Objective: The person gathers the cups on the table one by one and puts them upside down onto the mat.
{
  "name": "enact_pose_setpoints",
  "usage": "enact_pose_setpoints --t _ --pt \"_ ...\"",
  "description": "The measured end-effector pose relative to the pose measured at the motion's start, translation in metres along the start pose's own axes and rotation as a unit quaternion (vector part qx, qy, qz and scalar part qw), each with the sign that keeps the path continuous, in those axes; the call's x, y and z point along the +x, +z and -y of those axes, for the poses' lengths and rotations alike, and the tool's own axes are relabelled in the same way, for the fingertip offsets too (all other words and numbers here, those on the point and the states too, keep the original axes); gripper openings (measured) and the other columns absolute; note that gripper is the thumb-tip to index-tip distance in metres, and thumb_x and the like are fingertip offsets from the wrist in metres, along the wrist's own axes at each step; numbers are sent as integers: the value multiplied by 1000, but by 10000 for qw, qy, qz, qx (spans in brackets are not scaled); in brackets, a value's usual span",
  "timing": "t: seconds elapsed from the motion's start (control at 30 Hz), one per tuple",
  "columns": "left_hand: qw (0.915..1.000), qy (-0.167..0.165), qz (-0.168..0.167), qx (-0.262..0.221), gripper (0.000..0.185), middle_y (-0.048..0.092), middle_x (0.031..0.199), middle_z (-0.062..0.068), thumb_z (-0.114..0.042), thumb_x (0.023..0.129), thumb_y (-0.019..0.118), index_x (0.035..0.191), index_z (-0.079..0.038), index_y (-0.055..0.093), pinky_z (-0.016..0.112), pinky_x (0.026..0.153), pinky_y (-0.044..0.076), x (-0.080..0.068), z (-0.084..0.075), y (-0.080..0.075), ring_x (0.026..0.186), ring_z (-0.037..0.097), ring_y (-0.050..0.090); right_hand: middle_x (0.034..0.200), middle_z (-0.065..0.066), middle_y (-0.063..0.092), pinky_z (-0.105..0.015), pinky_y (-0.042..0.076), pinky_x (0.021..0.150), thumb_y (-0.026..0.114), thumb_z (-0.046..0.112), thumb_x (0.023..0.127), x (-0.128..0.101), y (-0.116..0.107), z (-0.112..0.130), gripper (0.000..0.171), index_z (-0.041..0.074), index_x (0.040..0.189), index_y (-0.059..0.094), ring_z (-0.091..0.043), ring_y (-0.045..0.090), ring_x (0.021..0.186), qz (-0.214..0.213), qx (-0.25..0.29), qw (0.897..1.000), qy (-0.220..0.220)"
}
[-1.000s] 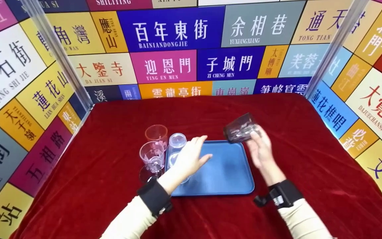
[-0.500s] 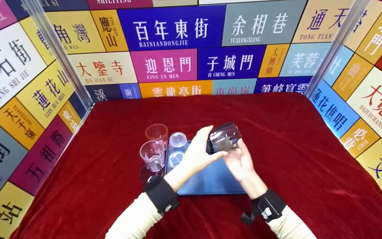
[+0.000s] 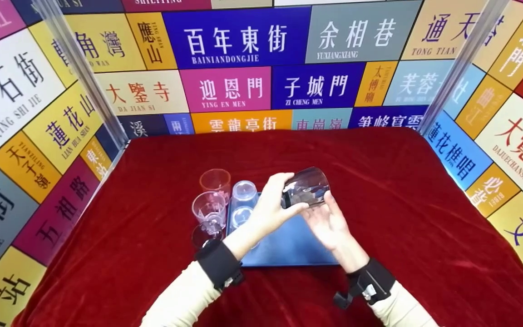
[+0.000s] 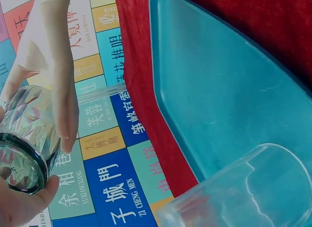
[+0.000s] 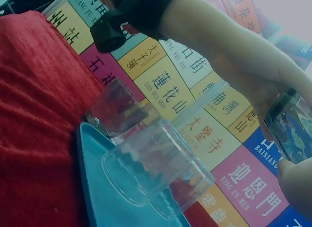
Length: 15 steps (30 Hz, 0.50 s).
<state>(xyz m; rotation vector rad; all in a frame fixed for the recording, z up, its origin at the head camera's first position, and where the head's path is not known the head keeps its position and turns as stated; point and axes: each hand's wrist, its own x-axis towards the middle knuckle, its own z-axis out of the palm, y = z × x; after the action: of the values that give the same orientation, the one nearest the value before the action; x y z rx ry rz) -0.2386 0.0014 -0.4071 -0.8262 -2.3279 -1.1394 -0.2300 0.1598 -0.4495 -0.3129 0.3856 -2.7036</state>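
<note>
**Dark glass held sideways between both hands above the tray**

At the centre of the head view, a dark faceted glass point(image 3: 306, 187) lies on its side in the air above the blue tray point(image 3: 288, 247), its long axis running roughly left to right across the frame, one end toward the left hand point(image 3: 274, 205) and the other toward the upper right. The left hand curls thumb and fingers round the near end; the left wrist view shows that grip closely. The right hand point(image 3: 329, 222) sits just below and to the right of the glass, palm up, fingers nearly straight and touching its underside. Both hands meet on the glass. Left of centre stand clear glasses: two upside down on the tray's left edge point(image 3: 243, 190), others upright on the red cloth point(image 3: 209, 209).
</note>
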Motion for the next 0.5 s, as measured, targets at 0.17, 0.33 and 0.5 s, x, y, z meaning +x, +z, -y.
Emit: enact_pose_setpoints --t 0.17,0.33,0.5 --pt "9999 78 66 55 66 43 114 2 -46 68 60 119 -10 38 25 91 29 5 -3 -4 104 11 38 123 -13 40 -33 19 99 33 27 89 0 -4 11 42 5 125 31 -23 36 113 549 -549 9968 181" --pt "9980 -258 466 337 64 46 110 2 -46 65 63 115 -12 42 26 88 33 17 -2 -12 100 12 41 122 -14 39 -36 14 100 36 25 89 -4 -7 27 50 -1 129 21 -24 32 116 -13 -1594 9872 101" --pt "9796 -869 1385 1166 61 47 106 4 -43 62 67 111 -15 45 29 81 39 34 3 -17 95 17 42 126 -23 30 -39 17 98 50 23 82 -9 -17 50 73 -8 129 4 -30 27 117 -1395 -4466 8838 -72"
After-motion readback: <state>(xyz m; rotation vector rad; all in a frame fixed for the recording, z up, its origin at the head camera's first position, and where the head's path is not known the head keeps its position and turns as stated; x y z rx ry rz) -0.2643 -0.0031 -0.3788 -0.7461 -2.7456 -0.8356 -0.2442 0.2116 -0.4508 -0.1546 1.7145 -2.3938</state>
